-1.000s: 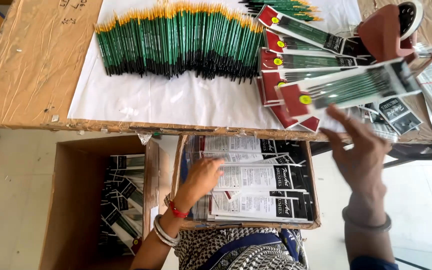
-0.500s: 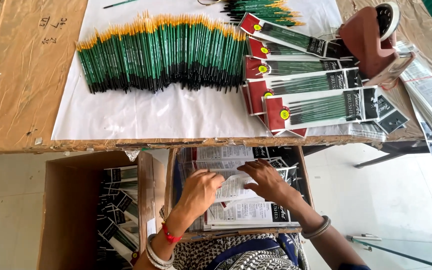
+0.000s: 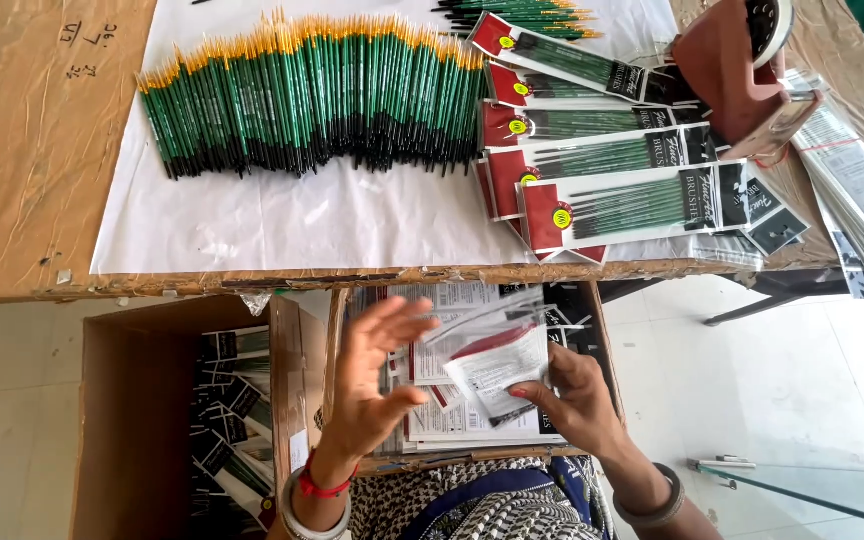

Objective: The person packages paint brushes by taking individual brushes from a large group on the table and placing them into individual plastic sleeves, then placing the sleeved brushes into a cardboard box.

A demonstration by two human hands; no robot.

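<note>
My right hand (image 3: 577,402) grips a clear plastic sleeve with a printed card (image 3: 497,358), lifted over the open box of packaging cards (image 3: 472,420) on my lap. My left hand (image 3: 372,385) is spread open beside the sleeve, its fingers at the sleeve's left edge. On the table above, a long row of green-handled paintbrushes (image 3: 312,95) with yellow tips lies on white paper (image 3: 282,220). To its right, several packed brush sets (image 3: 612,190) with red and black cards are stacked in a fan.
A red tape dispenser (image 3: 737,65) stands at the table's back right, with a pile of empty clear sleeves (image 3: 857,190) beside it. A cardboard box (image 3: 152,420) holding more packed sets stands on the floor at the left. The table's worn front edge (image 3: 252,283) runs across.
My right hand came down from the packed sets on the table to the lap box and has lifted one clear sleeve out of it. My left hand rose from the stack and opened.
</note>
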